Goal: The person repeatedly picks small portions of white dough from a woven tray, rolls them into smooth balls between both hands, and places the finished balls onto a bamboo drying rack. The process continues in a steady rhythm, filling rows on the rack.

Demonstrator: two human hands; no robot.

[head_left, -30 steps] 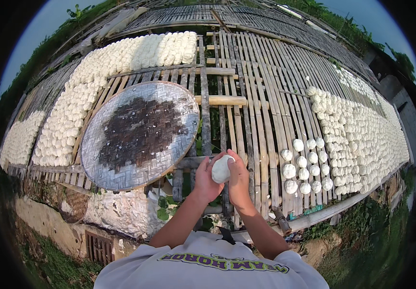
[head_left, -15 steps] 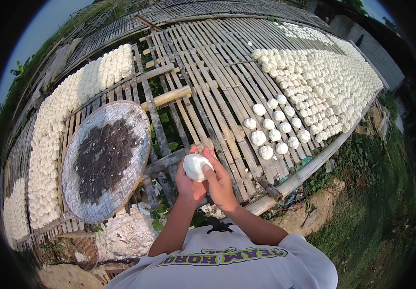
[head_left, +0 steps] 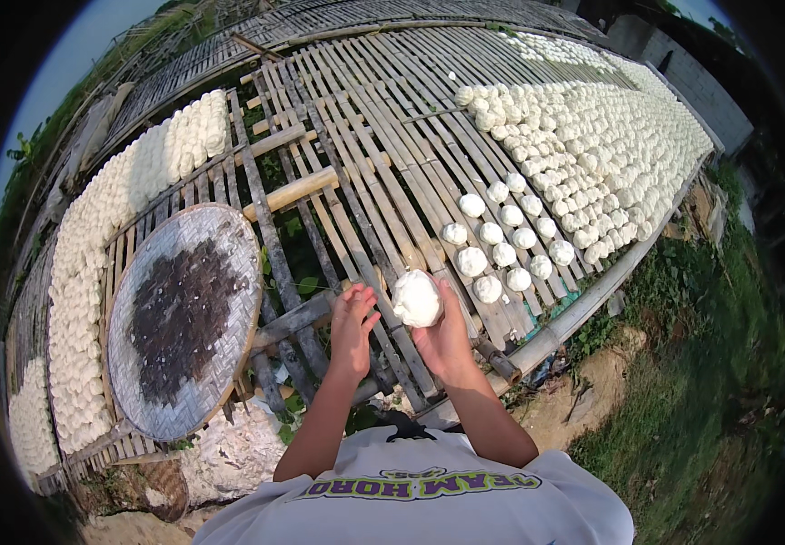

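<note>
A lumpy white ball, dough-like in look, rests in my right hand, whose fingers curl around its right side and underside. My left hand is just left of the ball, apart from it, with fingers partly bent and nothing in them. Both hands are above the near edge of a bamboo slat rack. To their right, several similar white balls sit spaced out in short rows on the slats.
A round woven tray with a dark patch leans at the left. Dense rows of white balls cover the rack's far right, and more balls line the left. A thick bamboo pole edges the rack; grass grows at the right.
My left hand has come off the white ball and moved left. The ball has shifted right in my right hand. The whole view has swung slightly, moving the rack leftward in the picture.
</note>
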